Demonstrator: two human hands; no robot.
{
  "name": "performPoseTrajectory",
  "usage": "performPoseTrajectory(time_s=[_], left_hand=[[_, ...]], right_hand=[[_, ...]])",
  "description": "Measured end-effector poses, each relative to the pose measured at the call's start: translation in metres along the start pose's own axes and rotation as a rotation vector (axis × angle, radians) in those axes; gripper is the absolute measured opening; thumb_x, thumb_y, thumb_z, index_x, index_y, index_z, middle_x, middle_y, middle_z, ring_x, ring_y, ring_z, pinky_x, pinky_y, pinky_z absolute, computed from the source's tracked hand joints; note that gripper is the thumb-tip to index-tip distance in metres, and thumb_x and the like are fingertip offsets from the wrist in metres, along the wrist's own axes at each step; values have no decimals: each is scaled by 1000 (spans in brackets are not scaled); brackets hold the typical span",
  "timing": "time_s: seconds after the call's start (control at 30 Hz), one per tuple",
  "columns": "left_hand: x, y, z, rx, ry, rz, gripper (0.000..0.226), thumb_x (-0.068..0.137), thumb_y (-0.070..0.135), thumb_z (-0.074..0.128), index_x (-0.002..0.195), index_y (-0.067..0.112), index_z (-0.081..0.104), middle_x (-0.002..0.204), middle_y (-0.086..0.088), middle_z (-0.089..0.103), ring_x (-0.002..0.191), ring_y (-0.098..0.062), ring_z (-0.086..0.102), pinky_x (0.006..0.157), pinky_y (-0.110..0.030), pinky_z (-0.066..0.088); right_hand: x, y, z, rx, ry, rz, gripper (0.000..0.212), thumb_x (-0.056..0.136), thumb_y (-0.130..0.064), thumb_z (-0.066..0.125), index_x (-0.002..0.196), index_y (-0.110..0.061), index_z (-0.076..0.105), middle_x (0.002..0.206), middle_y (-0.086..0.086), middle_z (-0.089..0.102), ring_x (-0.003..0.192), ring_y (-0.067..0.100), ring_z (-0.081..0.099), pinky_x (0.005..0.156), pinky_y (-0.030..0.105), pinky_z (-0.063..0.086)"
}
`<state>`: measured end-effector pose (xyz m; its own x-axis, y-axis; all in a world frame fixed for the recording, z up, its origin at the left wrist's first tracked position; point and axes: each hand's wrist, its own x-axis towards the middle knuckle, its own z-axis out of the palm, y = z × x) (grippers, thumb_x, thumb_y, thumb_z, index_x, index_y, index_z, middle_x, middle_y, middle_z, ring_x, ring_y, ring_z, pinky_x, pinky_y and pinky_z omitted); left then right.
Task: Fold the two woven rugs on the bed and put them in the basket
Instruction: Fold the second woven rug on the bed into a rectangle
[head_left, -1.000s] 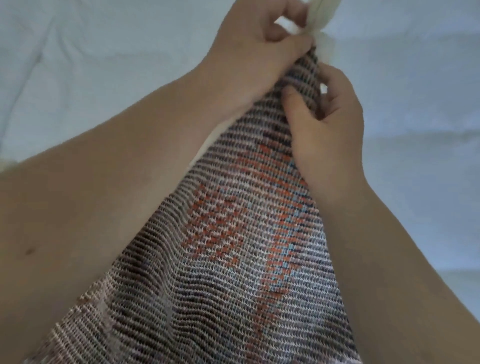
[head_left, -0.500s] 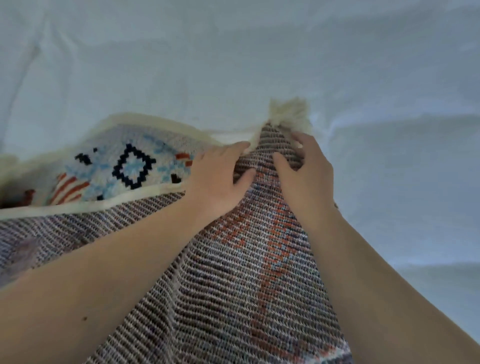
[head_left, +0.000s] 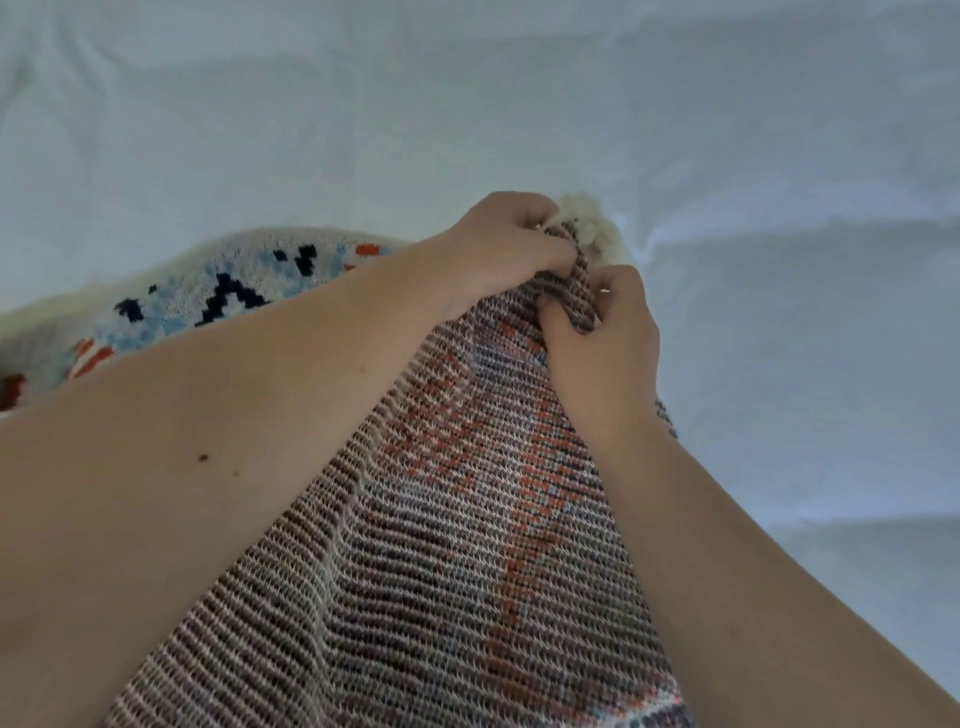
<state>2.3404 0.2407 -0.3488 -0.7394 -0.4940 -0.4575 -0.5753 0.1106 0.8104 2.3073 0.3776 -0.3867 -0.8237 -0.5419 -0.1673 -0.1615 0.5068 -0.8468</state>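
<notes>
A woven rug (head_left: 441, 545) fills the lower middle of the view, its striped brown, white and orange underside facing me. Its far corner ends in a cream tassel (head_left: 592, 228). My left hand (head_left: 498, 249) grips that corner from the left, fingers curled round the fabric. My right hand (head_left: 602, 338) pinches a fold of the same corner just below it. To the left, the rug's patterned top side (head_left: 218, 296), cream with blue, black and orange shapes, lies on the bed. I cannot tell whether that is the same rug or another one. No basket is in view.
The white bed sheet (head_left: 779, 208) spreads behind and to the right of the rug, with soft creases across it. My forearms cross the lower corners of the view.
One second ago both hands held the corner up high; half a second ago they lay flat on it, low on the bed. Now both are curled round the corner again.
</notes>
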Motion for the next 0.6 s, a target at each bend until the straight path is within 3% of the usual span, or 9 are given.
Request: performPoseTrajectory(time_s=[0.2, 0.3, 0.37, 0.47, 0.53, 0.6], left_hand=[[19, 30, 0, -274, 84, 65, 14, 78, -2, 64, 73, 11, 66, 63, -5, 61, 62, -20, 62, 62, -32, 56], [36, 50, 6, -359, 114, 99, 14, 77, -3, 63, 78, 8, 70, 70, -10, 63, 68, -24, 63, 67, -42, 59], [50, 55, 14, -355, 166, 137, 11, 76, 2, 64, 77, 11, 69, 75, -10, 58, 71, -21, 60, 68, -35, 54], [56, 39, 25, 125, 234, 249, 11, 90, 18, 62, 97, 17, 71, 85, 7, 56, 79, -5, 53, 75, -12, 43], [51, 11, 28, 478, 258, 258, 39, 95, 34, 57, 132, 21, 59, 122, 6, 61, 111, -11, 55, 103, -22, 36], [34, -13, 26, 654, 312, 217, 58, 97, 45, 51, 150, 25, 38, 151, 2, 45, 138, -19, 41, 116, -38, 25]], right_hand=[[2, -7, -3, 99, -34, 20, 18, 92, -36, 63, 93, -18, 62, 82, -12, 63, 81, -5, 57, 63, 3, 41], [13, -9, -10, 102, 98, 5, 18, 94, -32, 60, 86, -15, 62, 77, -9, 62, 75, 4, 57, 61, 9, 42], [22, -10, -15, 101, 187, -11, 22, 93, -31, 61, 79, -13, 61, 70, -7, 60, 67, 8, 54, 58, 15, 40], [28, -4, -13, 54, 161, -27, 22, 90, -32, 64, 77, -15, 58, 71, -6, 58, 68, 11, 53, 63, 24, 41], [25, 8, -8, 12, 55, -3, 16, 88, -37, 65, 92, -21, 62, 84, -7, 63, 80, 11, 58, 74, 30, 48], [16, 18, -5, -14, -29, 26, 35, 87, -43, 65, 118, -28, 60, 106, -9, 66, 99, 10, 61, 91, 35, 52]])
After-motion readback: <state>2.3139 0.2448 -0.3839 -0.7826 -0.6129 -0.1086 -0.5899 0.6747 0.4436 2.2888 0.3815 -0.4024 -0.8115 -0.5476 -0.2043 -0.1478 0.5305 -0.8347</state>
